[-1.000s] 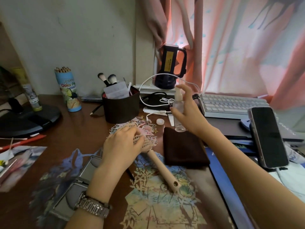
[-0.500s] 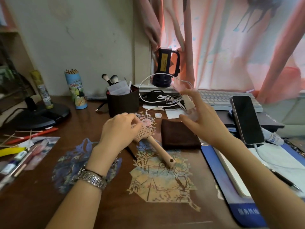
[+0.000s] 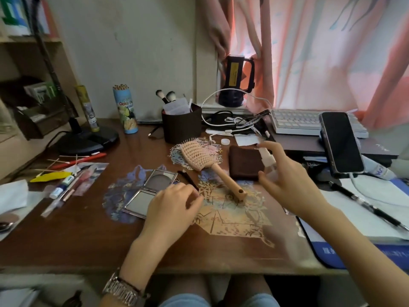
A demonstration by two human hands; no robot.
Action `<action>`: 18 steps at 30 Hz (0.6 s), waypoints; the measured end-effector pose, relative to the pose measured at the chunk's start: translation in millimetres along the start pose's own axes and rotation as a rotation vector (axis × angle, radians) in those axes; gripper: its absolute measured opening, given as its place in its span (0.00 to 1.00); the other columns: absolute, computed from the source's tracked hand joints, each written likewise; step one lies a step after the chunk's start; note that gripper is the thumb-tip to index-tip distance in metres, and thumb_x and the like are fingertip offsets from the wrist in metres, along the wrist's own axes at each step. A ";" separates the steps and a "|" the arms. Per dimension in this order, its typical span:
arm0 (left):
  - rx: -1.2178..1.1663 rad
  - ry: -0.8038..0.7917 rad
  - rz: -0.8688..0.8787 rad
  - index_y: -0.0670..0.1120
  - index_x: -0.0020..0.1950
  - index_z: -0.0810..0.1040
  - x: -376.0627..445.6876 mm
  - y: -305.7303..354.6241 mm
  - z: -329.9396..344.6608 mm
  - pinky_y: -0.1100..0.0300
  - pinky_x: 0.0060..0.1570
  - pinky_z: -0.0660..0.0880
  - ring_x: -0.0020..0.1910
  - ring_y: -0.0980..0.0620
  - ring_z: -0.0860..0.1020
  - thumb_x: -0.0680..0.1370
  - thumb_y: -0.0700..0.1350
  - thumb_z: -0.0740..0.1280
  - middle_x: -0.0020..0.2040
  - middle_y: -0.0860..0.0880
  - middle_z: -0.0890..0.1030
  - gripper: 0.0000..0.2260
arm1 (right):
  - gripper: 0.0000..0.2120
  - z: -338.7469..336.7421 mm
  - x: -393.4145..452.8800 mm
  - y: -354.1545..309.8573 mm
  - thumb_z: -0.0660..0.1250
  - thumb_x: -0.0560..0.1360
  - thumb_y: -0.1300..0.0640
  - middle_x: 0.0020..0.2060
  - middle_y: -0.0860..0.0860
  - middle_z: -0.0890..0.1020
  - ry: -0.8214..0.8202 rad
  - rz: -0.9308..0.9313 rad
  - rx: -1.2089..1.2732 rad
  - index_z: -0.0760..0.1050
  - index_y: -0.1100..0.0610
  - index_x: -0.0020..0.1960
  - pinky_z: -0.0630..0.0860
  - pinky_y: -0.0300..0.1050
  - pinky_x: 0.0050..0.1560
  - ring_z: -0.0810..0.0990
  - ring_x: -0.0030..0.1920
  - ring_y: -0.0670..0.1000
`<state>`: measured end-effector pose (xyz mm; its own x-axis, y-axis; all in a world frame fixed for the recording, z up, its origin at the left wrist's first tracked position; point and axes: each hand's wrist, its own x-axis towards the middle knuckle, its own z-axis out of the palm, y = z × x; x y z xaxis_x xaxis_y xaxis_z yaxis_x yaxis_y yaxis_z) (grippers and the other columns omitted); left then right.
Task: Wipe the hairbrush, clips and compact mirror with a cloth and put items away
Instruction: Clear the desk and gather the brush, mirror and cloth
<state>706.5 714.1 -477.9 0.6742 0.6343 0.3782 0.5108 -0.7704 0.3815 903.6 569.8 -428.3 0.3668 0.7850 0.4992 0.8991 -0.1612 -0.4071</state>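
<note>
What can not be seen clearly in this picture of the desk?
- Spray bottle, head view: blurred by motion and partly covered by the right hand; its fill level is unreadable.
- Compact mirror: near corner hidden under the left hand.
- Hair clips: cannot be made out for sure.
- Pen: cut off by the right edge.

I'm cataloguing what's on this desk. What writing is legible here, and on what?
"Color P", cut off at the edge: on the blue pencil tube.
Yellow label on the black lamp: too blurred to read.
White characters on the blue mat: blurred and cut off.
Print on the black strap: too small.
</note>
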 end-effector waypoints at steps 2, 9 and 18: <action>-0.005 -0.011 0.008 0.56 0.50 0.76 -7.7 0.8 8.7 0.63 0.45 0.67 0.49 0.59 0.72 0.78 0.57 0.59 0.48 0.59 0.75 0.08 | 0.26 0.4 -6.1 0.7 0.65 0.73 0.61 0.36 0.45 0.77 -0.010 0.019 0.008 0.59 0.43 0.64 0.76 0.54 0.40 0.77 0.36 0.47; 0.040 0.011 0.038 0.54 0.49 0.78 -13.8 -3.0 22.0 0.64 0.45 0.63 0.51 0.56 0.72 0.78 0.54 0.62 0.48 0.58 0.77 0.08 | 0.23 1.9 -20.1 1.1 0.64 0.72 0.61 0.38 0.47 0.77 0.001 0.025 -0.018 0.60 0.46 0.62 0.76 0.54 0.39 0.77 0.37 0.52; 0.013 -0.048 0.045 0.56 0.54 0.77 -16.2 -8.8 21.8 0.65 0.51 0.64 0.55 0.58 0.70 0.78 0.56 0.61 0.52 0.60 0.75 0.09 | 0.20 11.7 -20.4 -2.5 0.63 0.73 0.62 0.41 0.50 0.76 -0.033 0.028 -0.057 0.60 0.48 0.59 0.76 0.54 0.35 0.77 0.34 0.56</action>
<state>702.8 709.1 -505.8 0.7211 0.5956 0.3539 0.4862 -0.7989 0.3540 891.1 561.2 -446.4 0.3846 0.7988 0.4626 0.9011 -0.2162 -0.3760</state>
